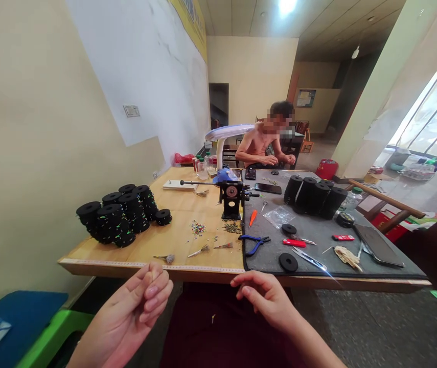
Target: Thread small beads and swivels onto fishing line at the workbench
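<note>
My left hand (141, 296) is closed in front of the table edge, thumb pressed to the fingers; whatever it pinches is too small to make out. Across from it, my right hand (262, 296) has curled fingers with the thumb drawn in, and its hold is also too fine to see. Between and below them, a tiny pale piece (213, 318) shows against dark clothing; I cannot tell whether it hangs from a line. Close beyond my left hand lies a small bristly bundle (166, 258). Nearest my right hand are a black foam disc (288, 262) and blue-handled pliers (255, 244).
Stacked black foam spools (116, 217) stand left on the wooden table (180, 232). A black winding device (231, 199) and lamp (226, 134) are mid-table. Tweezers (310, 259), a phone (377, 245) and more spools (312, 197) occupy the grey mat. Another person (260, 145) sits opposite.
</note>
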`<action>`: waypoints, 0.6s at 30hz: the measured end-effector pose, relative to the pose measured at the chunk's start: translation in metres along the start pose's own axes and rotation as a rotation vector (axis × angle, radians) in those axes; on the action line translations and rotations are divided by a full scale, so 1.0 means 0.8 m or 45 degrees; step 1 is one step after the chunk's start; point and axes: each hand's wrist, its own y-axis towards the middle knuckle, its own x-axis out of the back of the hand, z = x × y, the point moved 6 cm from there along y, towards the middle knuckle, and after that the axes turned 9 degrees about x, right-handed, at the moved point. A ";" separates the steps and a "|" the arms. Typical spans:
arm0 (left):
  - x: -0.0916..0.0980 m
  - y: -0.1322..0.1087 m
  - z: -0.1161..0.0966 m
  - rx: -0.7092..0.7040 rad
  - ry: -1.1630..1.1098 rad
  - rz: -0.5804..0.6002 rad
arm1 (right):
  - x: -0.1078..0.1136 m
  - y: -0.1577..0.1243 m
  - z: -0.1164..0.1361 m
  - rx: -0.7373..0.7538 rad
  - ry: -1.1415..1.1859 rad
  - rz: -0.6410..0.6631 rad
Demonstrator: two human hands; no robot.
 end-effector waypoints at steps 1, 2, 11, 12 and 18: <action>0.000 0.001 0.001 0.009 -0.013 0.001 | -0.008 0.006 0.004 0.059 -0.085 0.049; 0.001 0.002 0.001 0.018 -0.026 0.001 | -0.017 0.012 0.007 0.120 -0.184 0.106; 0.039 0.003 -0.018 -0.050 -0.135 -0.076 | -0.005 0.014 -0.039 -0.086 -0.983 0.442; 0.047 0.004 -0.020 -0.063 -0.109 -0.101 | 0.007 0.010 -0.041 -0.106 -1.029 0.429; 0.135 0.037 0.012 0.058 0.351 -0.365 | 0.078 -0.002 -0.032 -0.058 -1.058 0.287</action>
